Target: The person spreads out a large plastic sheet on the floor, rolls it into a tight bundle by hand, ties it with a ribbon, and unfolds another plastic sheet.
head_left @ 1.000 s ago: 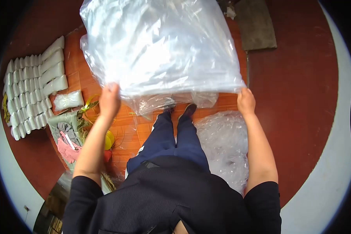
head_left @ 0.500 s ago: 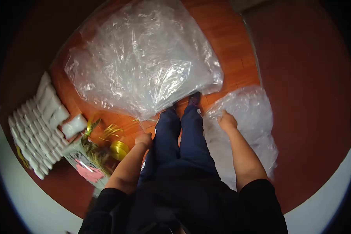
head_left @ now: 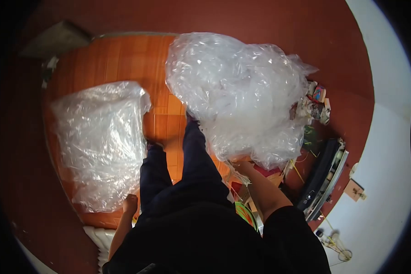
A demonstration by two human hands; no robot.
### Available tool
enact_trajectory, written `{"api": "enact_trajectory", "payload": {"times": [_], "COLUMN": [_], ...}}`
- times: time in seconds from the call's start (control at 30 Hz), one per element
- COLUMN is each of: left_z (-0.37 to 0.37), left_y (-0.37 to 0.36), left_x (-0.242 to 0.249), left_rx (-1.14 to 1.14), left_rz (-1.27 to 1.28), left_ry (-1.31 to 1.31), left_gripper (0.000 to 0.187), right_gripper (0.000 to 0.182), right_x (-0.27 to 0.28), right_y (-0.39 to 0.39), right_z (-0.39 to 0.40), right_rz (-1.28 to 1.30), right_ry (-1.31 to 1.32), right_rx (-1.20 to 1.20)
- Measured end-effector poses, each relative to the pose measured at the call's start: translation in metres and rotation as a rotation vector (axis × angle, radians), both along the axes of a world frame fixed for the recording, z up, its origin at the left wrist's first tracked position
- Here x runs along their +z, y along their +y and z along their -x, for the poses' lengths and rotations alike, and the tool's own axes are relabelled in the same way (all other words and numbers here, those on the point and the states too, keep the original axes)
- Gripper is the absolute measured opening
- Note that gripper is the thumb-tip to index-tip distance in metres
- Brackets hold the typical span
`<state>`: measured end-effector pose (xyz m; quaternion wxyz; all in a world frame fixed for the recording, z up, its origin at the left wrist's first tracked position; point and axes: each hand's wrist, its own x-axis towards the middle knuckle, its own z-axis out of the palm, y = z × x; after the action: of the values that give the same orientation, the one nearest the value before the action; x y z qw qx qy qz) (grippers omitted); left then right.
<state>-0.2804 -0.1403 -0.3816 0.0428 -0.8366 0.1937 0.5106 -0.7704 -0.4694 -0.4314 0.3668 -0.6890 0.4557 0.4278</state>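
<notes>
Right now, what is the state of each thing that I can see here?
Flat plastic bag: spread on the orange mat.
Crumpled plastic heap: bunched up, lifted, right arm reaching under it.
Left hand: hanging by the flat bag's edge, grip unclear.
Right hand: hidden by the plastic.
Black tray: on the floor.

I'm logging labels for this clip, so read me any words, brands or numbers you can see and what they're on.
None can be read.
The small packets by the wall show colours, but any print is too blurred.
The card on the white floor is too small to tell.
The clear plastic bag above the right hand and the flat bag show no print.
</notes>
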Motion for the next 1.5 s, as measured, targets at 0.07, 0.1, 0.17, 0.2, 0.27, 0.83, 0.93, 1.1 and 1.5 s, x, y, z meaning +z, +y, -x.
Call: {"api": "enact_trajectory", "payload": {"times": [0.07,0.1,0.17,0.2,0.27,0.83,0.93,1.1,1.5], "left_z": [0.013,0.02,0.046,0.056,0.078,0.178,0.199,0.178,-0.046], "left_y": [-0.028,-0.039,-0.073,-0.085,-0.118,-0.529,-0.586,-0.579,-0.285], "left_x": [0.002,0.001,0.002,0.003,0.002,0.019,0.024,0.098,0.341], "left_rx": [-0.054,-0.078,0.1,0.184,0.295,0.958,0.809,0.461,0.85], "left_rz": [0.036,0.047,0.107,0.134,0.129,0.276,0.271,0.562,1.424], "left_ry": [-0.009,-0.008,0.059,0.091,0.207,0.579,0.58,0.565,0.219], "left_gripper": [0.022,0.022,0.023,0.023,0.023,0.063,0.057,0.015,0.012], "right_gripper": [0.041,0.045,0.055,0.061,0.068,0.028,0.024,0.016,0.032], "right_x": [-0.011,-0.008,-0.003,-0.022,-0.012,0.087,0.143,0.179,0.11], "right_y": [-0.031,-0.053,-0.131,-0.158,-0.242,-0.274,-0.24,-0.232,-0.25], "right_z": [0.018,0.016,-0.001,0.006,-0.022,-0.09,-0.102,-0.076,-0.049], "right_rz": [0.107,0.134,0.294,0.428,0.602,0.534,0.458,0.699,-0.311], "right_ry": [-0.15,-0.048,0.012,-0.021,0.02,-0.903,-0.936,-1.148,-1.076], "right_rx": [-0.024,-0.188,-0.262,-0.186,-0.151,-0.582,-0.653,-0.772,-2.386]}}
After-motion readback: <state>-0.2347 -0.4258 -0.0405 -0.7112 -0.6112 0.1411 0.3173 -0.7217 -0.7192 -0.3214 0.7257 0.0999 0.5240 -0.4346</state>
